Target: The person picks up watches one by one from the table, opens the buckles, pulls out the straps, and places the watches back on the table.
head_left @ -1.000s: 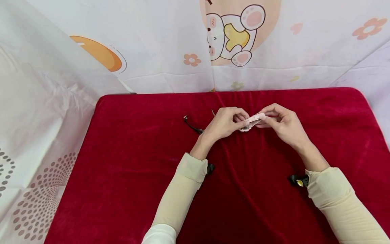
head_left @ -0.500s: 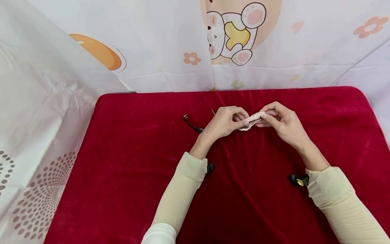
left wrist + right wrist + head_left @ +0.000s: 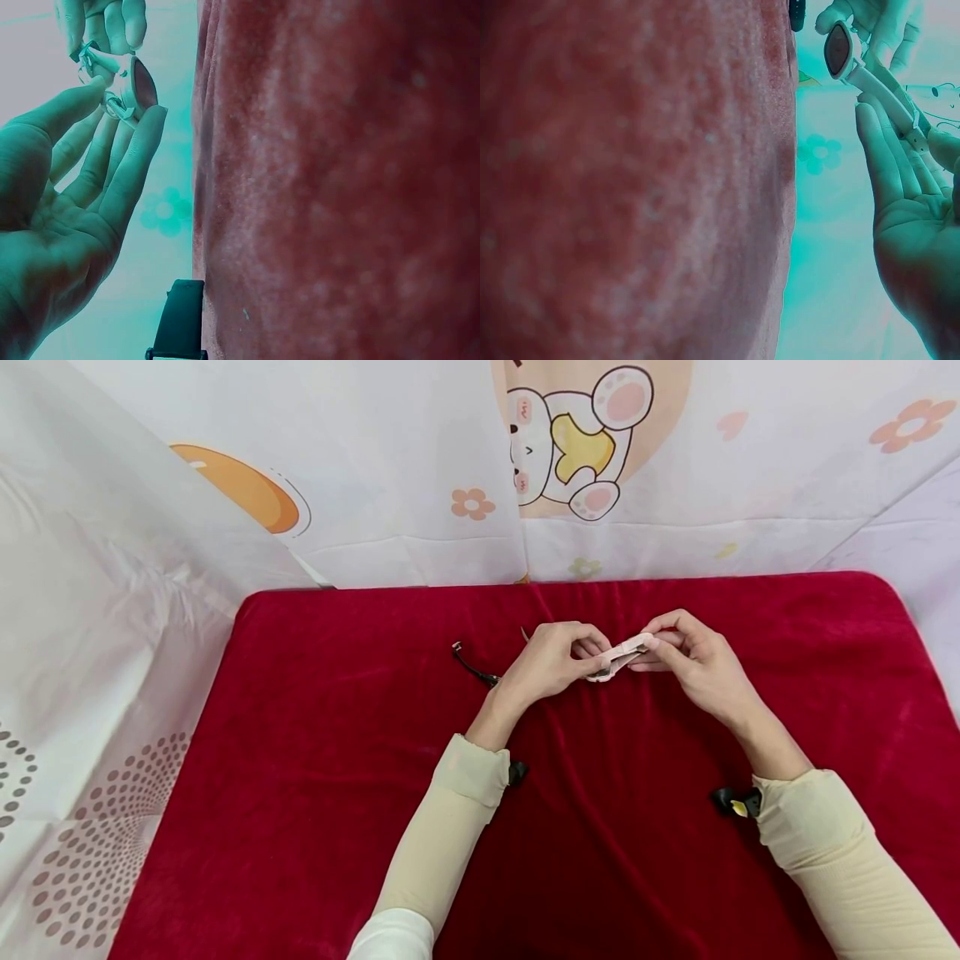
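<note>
A pale pink wristwatch point(image 3: 628, 648) is held between my two hands above the table. My left hand point(image 3: 551, 658) pinches it near the case, thumb on one side and fingers on the other. With thumb and fingers, my right hand point(image 3: 701, 664) grips the strap's other end. In the right wrist view the dark oval dial point(image 3: 840, 51) faces sideways, and the light strap point(image 3: 885, 94) runs toward the right thumb, with a buckle there. The left wrist view shows the watch case point(image 3: 144, 84) by the left fingertips. Fingers cover parts of the strap.
A black strap with a metal buckle point(image 3: 474, 672) lies on the red cloth point(image 3: 315, 735) left of the left hand, partly hidden by it. A thin pointed tip point(image 3: 525, 634) shows behind that hand. White patterned curtains point(image 3: 405, 460) hang behind and left of the table.
Both hands stay in nearly the same place. The pink watch has tilted slightly, its strap end by the right hand a little higher.
</note>
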Available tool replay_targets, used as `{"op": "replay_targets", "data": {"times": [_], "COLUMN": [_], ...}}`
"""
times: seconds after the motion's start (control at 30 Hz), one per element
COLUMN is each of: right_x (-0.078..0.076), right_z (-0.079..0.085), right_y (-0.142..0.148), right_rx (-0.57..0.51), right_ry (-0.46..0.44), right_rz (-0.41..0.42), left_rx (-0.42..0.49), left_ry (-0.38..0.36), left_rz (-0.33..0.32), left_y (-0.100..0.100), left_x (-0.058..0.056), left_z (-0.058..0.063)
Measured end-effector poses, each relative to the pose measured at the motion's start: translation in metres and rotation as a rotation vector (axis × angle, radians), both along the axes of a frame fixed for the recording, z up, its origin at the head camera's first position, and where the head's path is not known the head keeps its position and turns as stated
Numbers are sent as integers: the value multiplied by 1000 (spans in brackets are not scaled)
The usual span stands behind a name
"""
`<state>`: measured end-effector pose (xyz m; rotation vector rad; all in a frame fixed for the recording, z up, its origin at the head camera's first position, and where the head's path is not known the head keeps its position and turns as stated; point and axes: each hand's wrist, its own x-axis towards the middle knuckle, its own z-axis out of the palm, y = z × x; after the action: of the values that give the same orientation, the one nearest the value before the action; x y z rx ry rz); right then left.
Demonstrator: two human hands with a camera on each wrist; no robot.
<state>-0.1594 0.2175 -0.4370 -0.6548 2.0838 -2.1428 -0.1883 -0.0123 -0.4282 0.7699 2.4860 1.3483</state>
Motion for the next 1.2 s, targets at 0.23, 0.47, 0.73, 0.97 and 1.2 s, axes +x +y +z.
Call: {"op": "replay_targets", "data": {"times": [0.23, 0.47, 0.73, 0.97, 1.2], "right_x": [0, 0, 0, 0, 0], "right_z": [-1, -1, -2, -4, -4], "right_y": [1, 1, 1, 0, -1], "right_rx": [25, 19, 36, -7, -23], "right_ry": [3, -3, -7, 7, 15], "right_rz": [0, 5, 1, -8, -7], "left_rx": [10, 10, 6, 11, 22], "left_ry": [-5, -14, -22, -21, -38], "left_rz": [1, 2, 4, 2, 1], "left_y": [-1, -1, -2, -2, -2], "left_x": [1, 1, 1, 1, 0], "left_z": [-1, -1, -1, -1, -2]}}
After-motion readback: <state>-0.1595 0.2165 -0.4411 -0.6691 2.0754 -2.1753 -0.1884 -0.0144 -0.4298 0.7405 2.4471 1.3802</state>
